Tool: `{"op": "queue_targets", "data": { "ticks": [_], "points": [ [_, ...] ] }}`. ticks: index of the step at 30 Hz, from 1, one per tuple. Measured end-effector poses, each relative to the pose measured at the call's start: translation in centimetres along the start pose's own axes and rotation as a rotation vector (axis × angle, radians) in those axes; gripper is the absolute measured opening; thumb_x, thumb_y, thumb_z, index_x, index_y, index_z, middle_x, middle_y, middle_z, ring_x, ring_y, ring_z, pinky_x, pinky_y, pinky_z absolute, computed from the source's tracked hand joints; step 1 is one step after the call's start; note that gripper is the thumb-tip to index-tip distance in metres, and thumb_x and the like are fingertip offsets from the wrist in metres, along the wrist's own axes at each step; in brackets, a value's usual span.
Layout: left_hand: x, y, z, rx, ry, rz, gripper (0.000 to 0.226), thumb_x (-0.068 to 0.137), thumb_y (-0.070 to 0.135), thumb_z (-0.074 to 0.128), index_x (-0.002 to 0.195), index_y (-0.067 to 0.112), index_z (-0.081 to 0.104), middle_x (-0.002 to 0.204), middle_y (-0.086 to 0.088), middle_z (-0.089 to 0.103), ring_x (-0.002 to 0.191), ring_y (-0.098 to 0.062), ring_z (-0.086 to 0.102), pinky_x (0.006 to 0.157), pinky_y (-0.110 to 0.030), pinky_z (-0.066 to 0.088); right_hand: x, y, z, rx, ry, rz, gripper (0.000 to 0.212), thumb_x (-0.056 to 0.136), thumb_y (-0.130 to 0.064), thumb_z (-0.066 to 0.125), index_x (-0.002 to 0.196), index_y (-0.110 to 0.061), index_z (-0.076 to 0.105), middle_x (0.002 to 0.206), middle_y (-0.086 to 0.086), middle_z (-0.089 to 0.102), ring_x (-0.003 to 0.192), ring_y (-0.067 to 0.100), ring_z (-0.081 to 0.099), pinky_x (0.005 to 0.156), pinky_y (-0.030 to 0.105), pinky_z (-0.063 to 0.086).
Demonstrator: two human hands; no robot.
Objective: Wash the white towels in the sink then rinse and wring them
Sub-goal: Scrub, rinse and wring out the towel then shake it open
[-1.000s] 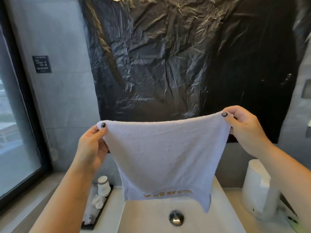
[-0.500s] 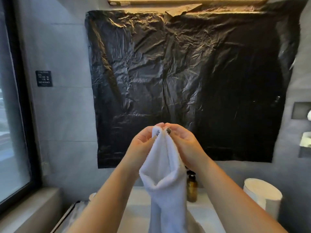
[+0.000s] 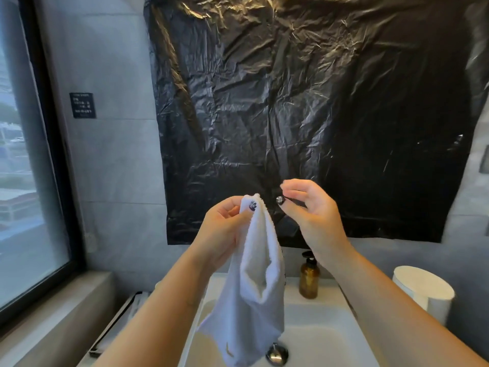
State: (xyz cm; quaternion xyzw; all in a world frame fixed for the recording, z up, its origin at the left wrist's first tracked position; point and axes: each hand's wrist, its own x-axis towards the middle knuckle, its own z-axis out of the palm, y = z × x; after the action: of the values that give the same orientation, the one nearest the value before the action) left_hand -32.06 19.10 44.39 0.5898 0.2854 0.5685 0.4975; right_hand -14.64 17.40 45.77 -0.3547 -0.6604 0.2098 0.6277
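Towel: the white towel (image 3: 252,282) hung folded in half above the sink (image 3: 320,337), both top corners gathered together, its lower edge dangling just over the basin near the drain (image 3: 276,353)
Left hand: the left hand (image 3: 222,229) pinched the gathered corners between thumb and fingers, a narrow grip closed on the towel, probably so that one hand alone could carry its weight
Right hand: the right hand (image 3: 309,210) hovered just beside the towel's top, apart from it, fingers loosely curled and holding nothing; I judged it free to reach for a tap or the soap
Soap bottle: an amber pump bottle (image 3: 309,279) stood on the tabletop at the back of the sink, within easy reach of that free hand
Basin: no water showed in it, and the towel looked dry and fluffy, so the washing seemed not yet begun
Surroundings: black plastic sheeting (image 3: 304,115) covered the wall behind; a white container (image 3: 423,292) stood to the right
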Motion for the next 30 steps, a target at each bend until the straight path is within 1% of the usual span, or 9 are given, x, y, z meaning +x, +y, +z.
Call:
{"op": "queue_targets", "data": {
  "ticks": [2,4,7,9,12,15,22,26,30],
  "points": [
    [-0.2,-0.8,-0.7,-0.085,0.007,-0.024,0.011,0.091,0.012,0.065,0.100,0.009,0.071,0.092,-0.013,0.070,0.087,-0.029,0.066,0.087,-0.050,0.054,-2.1,0.5,-0.3,-0.078,-0.049,-0.145,0.010,0.086,-0.015,0.069,0.094,-0.020,0.066,0.115,-0.004,0.058,0.110,0.008,0.057,0.090,0.026,0.053],
    [-0.5,-1.3,-1.0,-0.160,0.016,-0.042,0.022,0.085,0.018,0.066,0.104,0.005,0.068,0.091,-0.012,0.071,0.084,-0.027,0.067,0.083,-0.045,0.056,-4.3,1.1,-0.1,-0.218,-0.270,-0.199,0.016,0.083,-0.037,0.067,0.091,-0.023,0.068,0.122,-0.009,0.048,0.119,0.011,0.050,0.093,0.019,0.047],
    [-0.5,-1.7,-1.6,-0.191,0.039,-0.060,0.027,0.082,0.021,0.067,0.105,0.007,0.067,0.092,-0.010,0.071,0.085,-0.023,0.068,0.078,-0.039,0.059,-6.1,2.9,-0.6,-0.431,-0.543,0.001,0.041,0.081,-0.065,0.060,0.106,-0.033,0.066,0.132,-0.025,0.032,0.126,0.002,0.036,0.097,0.019,0.045],
    [-0.2,-1.6,-2.7,-0.188,0.064,-0.069,0.025,0.082,0.023,0.068,0.104,0.010,0.069,0.096,-0.010,0.070,0.088,-0.023,0.068,0.077,-0.039,0.058,-6.1,3.8,-1.2,-0.624,-0.622,0.068,0.052,0.080,-0.069,0.057,0.114,-0.030,0.063,0.121,-0.029,0.039,0.111,0.001,0.043,0.086,0.019,0.049],
    [0.3,-1.3,-5.0,-0.120,0.085,-0.084,0.027,0.084,0.023,0.069,0.108,0.010,0.071,0.106,-0.012,0.071,0.097,-0.027,0.068,0.083,-0.040,0.056,-4.1,4.1,-2.3,-0.721,-0.491,0.043,0.048,0.080,-0.059,0.063,0.077,-0.011,0.066,0.077,-0.003,0.061,0.069,0.017,0.054,0.063,0.040,0.050],
    [0.3,-1.4,-7.3,0.025,0.071,-0.142,0.031,0.088,0.022,0.068,0.114,0.007,0.071,0.113,-0.013,0.071,0.105,-0.029,0.069,0.084,-0.037,0.058,-1.6,3.0,-3.3,-0.747,-0.382,0.067,0.042,0.077,-0.050,0.070,0.056,-0.014,0.064,0.056,0.006,0.059,0.054,0.017,0.053,0.051,0.028,0.046],
    [-1.7,-3.3,-10.6,0.146,0.059,-0.263,0.026,0.070,0.034,0.076,0.089,0.016,0.079,0.107,-0.011,0.073,0.107,-0.030,0.067,0.091,-0.039,0.055,-0.7,2.6,-1.1,-0.805,-0.386,0.001,0.044,0.083,-0.045,0.069,0.060,-0.008,0.065,0.058,0.011,0.059,0.061,0.024,0.055,0.054,0.025,0.041],
    [-2.2,-3.4,-9.9,0.037,0.060,-0.185,0.019,0.088,0.025,0.063,0.099,0.010,0.065,0.105,-0.011,0.070,0.096,-0.026,0.068,0.088,-0.041,0.058,0.0,1.3,-0.9,-0.725,-0.354,-0.095,0.045,0.080,-0.040,0.072,0.055,-0.005,0.057,0.053,0.009,0.051,0.051,0.017,0.043,0.050,0.023,0.034],
    [-1.9,-2.3,-10.1,0.139,0.150,-0.131,0.026,0.095,0.022,0.060,0.114,0.005,0.061,0.107,-0.009,0.070,0.098,-0.023,0.067,0.083,-0.036,0.057,0.5,0.1,0.3,-0.773,-0.474,-0.030,0.046,0.083,-0.047,0.067,0.074,-0.002,0.064,0.073,0.012,0.061,0.069,0.024,0.056,0.056,0.027,0.041]
  ]
}}
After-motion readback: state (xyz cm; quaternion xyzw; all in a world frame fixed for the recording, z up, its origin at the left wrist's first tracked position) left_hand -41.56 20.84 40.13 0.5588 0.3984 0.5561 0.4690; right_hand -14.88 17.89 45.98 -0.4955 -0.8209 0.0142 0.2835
